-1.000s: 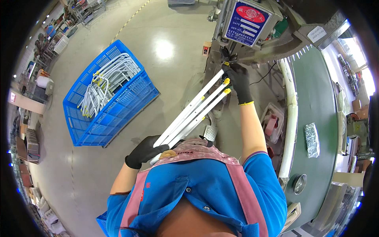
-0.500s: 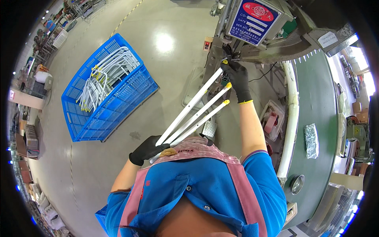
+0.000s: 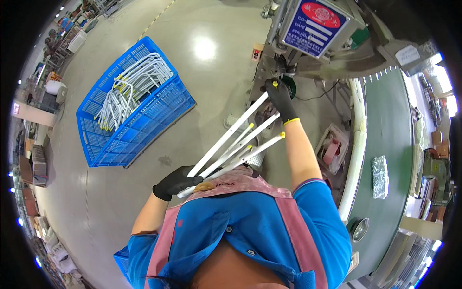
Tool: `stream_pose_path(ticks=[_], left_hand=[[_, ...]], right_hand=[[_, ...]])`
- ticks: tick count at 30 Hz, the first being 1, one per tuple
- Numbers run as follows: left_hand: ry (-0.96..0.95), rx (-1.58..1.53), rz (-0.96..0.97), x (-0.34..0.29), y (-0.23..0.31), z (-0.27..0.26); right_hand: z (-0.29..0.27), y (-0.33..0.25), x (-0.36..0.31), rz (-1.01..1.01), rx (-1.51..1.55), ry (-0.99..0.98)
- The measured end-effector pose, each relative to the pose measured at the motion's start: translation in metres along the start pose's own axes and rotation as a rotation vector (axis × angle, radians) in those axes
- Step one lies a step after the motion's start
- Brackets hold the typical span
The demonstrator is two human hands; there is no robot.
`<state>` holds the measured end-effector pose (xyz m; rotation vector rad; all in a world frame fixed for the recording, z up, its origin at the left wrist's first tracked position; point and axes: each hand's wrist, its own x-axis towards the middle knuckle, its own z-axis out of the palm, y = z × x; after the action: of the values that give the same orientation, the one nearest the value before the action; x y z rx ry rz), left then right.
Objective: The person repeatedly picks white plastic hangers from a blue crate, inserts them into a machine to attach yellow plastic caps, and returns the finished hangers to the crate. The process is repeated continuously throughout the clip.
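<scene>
"Where did we find the white tubes (image 3: 231, 133)?"

"We saw them slanting in front of the pink apron (image 3: 231, 184), near ends gathered low at the left, far ends fanned out to the right, with yellow caps (image 3: 282, 135) on several. Whether they were joined to one another, we couldn't tell."

"And the hands?"

"Well apart, one at each end. The left hand (image 3: 174, 183) was clamped around the gathered near ends; the right hand (image 3: 281, 100) gripped the far end of a single tube, a yellow cap showing beside its fingers."

"Which step did we take that for?"

"Handling one tube beside the machine (image 3: 339, 67), we judged. The rest hung free of the right hand. We couldn't make out whether the gripped end touched the machine."

"What did the next move call for?"

"To our minds, a steady left grip, so the loose ends wouldn't swing, and care around the machine's metal."

"What lay farther out?"

"Off to the far left we had a blue basket (image 3: 159, 113) of bent white frames (image 3: 144, 72); at right, a green table (image 3: 385, 115) with a silvery packet (image 3: 380, 177) and, nearer, a metal bowl (image 3: 360, 229)."
</scene>
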<state>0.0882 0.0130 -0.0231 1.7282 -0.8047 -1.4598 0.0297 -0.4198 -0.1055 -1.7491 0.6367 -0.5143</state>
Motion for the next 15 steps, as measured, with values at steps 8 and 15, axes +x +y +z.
stream_pose_path(ticks=[8,15], left_hand=[[0.033,-0.093,-0.031,0.000,-0.009,0.008],[0.081,-0.154,-0.030,0.001,-0.006,0.035]], right_hand=[[-0.020,-0.023,-0.025,-0.130,-0.161,-0.045],[-0.050,-0.015,-0.064,0.110,-0.134,-0.099]])
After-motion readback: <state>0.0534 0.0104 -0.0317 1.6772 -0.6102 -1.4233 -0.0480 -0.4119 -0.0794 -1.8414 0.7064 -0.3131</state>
